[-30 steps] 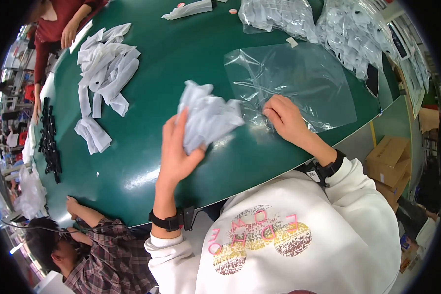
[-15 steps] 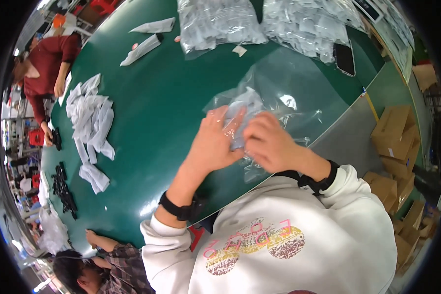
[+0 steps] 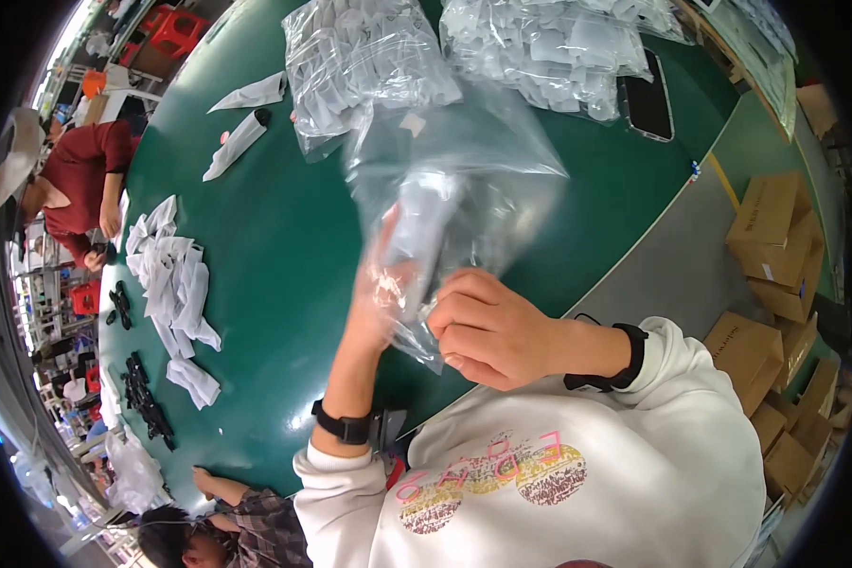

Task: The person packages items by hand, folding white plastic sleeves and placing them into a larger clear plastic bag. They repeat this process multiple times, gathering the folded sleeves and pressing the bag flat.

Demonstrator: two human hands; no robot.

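A large clear plastic bag (image 3: 473, 161) is lifted off the green table (image 3: 284, 265) in front of me. My left hand (image 3: 383, 293) is inside the bag's mouth, pushing a bundle of white packets (image 3: 421, 222) into it. My right hand (image 3: 488, 327) grips the bag's lower edge from outside, fingers curled on the plastic. Both wrists carry black bands.
Filled clear bags of white packets (image 3: 369, 57) lie at the table's far side beside a dark phone (image 3: 646, 99). Loose white packets (image 3: 175, 284) and small black parts (image 3: 142, 398) lie at left. Other people sit at the left edge (image 3: 76, 180) and lower left (image 3: 208, 530). Cardboard boxes (image 3: 772, 227) stand at right.
The white bundle went from lying on the table under my left hand into the clear bag, and both hands have lifted the bag off the table.
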